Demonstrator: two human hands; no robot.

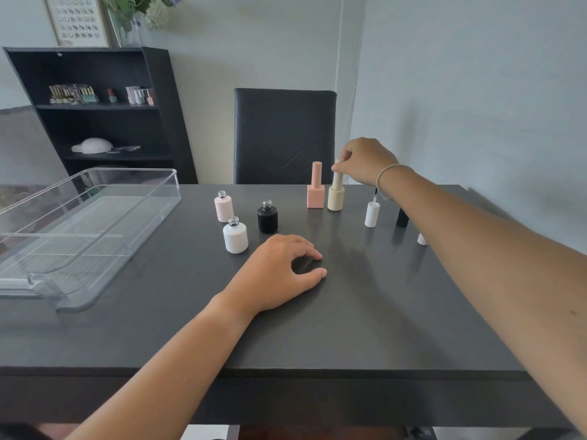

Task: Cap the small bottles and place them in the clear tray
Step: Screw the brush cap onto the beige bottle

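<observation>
Three uncapped small bottles stand mid-table: a pale pink one (223, 208), a white one (235, 237) and a black one (267, 218). Behind them stand a capped salmon square bottle (315, 192) and a cream ribbed bottle (335, 197). My right hand (365, 161) pinches the top of the cream bottle's cap. Loose caps stand to the right: a white cap (372, 214) with its brush pointing up, a black cap (402, 218) and a pink cap (422, 239), both partly hidden by my right forearm. My left hand (279, 270) rests on the table, holding nothing. The clear tray (133, 231) lies at the left.
The dark table (349, 328) has its front edge near me. A black chair (284, 134) stands behind the far edge. A black shelf unit (95, 112) with small bottles stands at the back left against the wall.
</observation>
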